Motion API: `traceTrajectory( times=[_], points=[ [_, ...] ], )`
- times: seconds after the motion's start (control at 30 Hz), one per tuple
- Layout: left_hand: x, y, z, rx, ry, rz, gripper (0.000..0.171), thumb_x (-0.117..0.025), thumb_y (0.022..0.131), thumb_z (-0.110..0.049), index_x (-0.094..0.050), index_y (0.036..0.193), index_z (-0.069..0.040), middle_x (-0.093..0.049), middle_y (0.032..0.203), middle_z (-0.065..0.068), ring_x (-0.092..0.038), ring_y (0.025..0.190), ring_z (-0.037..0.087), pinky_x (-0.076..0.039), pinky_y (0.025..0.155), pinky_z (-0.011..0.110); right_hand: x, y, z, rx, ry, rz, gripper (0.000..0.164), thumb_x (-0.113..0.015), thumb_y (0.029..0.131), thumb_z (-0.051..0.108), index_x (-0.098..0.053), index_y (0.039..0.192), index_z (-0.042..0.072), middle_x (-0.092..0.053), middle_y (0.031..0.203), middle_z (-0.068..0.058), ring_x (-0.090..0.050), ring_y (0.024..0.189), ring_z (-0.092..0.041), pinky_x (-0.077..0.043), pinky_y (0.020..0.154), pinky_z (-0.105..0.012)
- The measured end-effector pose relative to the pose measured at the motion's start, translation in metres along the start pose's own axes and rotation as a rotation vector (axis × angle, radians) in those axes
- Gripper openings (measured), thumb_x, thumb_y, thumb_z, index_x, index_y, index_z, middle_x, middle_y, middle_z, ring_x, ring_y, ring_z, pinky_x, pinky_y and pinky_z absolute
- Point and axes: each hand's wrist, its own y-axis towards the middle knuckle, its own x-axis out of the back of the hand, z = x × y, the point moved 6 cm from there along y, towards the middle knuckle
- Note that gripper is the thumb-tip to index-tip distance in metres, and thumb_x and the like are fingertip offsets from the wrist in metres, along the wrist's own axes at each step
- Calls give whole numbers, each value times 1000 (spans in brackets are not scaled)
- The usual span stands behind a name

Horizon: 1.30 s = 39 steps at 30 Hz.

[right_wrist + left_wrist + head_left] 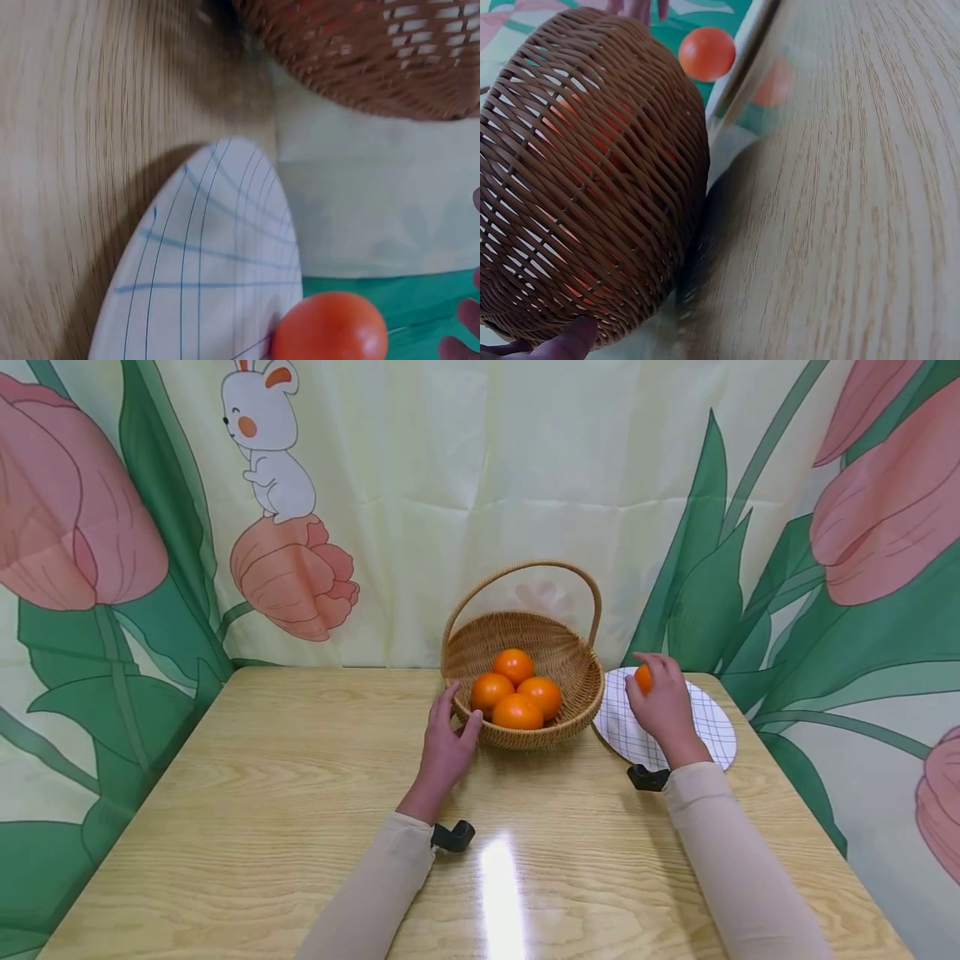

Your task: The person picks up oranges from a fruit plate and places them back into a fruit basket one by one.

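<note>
A wicker basket (525, 739) with a tall arched handle holds several oranges (517, 712). My left hand (442, 747) is at the basket's left side, fingers at the rim, and its thumb (574, 339) lies against the outer wicker in the left wrist view. A single orange (330, 327) rests on a white plate (202, 247) with blue grid lines. Over that plate is my right hand (663, 702), its fingers spread around the orange. In the right wrist view its fingertips (469, 315) stand apart from the fruit.
The wooden table (300, 777) carries the basket at its back middle and the plate at its back right. A curtain (412, 510) printed with tulips and a rabbit hangs right behind the table's back edge. Black straps with mounts (453, 837) sit at both wrists.
</note>
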Motion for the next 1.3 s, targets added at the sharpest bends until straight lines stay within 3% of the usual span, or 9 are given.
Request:
traceTrajectory(
  times=[0.3,0.63,0.83,1.03,1.3],
  points=[
    [1,2,2,-5,-20,-1,59,-56,97,-35,-31,150,-27,-28,156,8,-34,142,32,-49,99,50,-11,10,-26,-100,-63,74,46,-55,95,19,-47,138,4,-36,142,-28,-38,124,-48,-43,100,-62],
    [1,4,3,-3,3,-11,58,-56,97,-33,-32,149,-27,-29,155,9,-36,141,32,-51,98,47,-21,15,-51,-209,-105,227,62,-55,94,24,-32,148,6,-12,154,-30,-20,135,-54,-32,105,-69],
    [1,3,4,3,4,-13,58,-55,97,-35,-32,150,-28,-28,155,9,-36,141,32,-50,98,47,-28,18,-66,-228,-107,293,70,-57,94,26,-23,153,9,-4,156,-31,-13,138,-55,-29,105,-71],
    [0,3,3,4,-2,-3,58,-55,97,-36,-31,150,-29,-27,156,9,-34,142,32,-49,100,50,-35,19,-77,-255,-102,330,70,-58,94,24,-23,153,9,-1,154,-34,-25,128,-61,-30,105,-71],
    [2,5,4,12,17,-12,58,-54,97,-35,-31,150,-29,-28,155,9,-36,141,32,-50,99,48,-37,21,-76,-280,-47,280,56,-59,93,13,-35,144,9,-13,151,-32,-35,118,-59,-35,102,-69]
  ],
)
